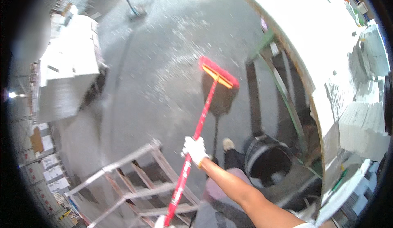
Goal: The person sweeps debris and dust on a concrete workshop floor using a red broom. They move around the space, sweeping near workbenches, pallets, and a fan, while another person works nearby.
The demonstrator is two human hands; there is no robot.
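Observation:
A push broom point(199, 122) with a red pole, an orange head block and red bristles slants up from the lower edge toward the middle of the floor. My right hand point(194, 150), in a white glove, is closed round the pole about midway along. Lower down, my left hand point(163, 222), also white-gloved, grips the pole near its end; the frame's edge cuts most of it off. The bristles point away from me, and a dark shadow falls beside the head. White crumbs and dust point(180, 60) lie scattered over the grey floor point(155, 88) beyond and left of the bristles.
A metal rack frame point(139, 195) stands at lower left. To the right are a black bin point(268, 160) and a large white-topped table point(303, 15) on green legs point(282, 88). White stacked blocks point(71, 64) sit at left. Another broom point(137, 13) is at the far left.

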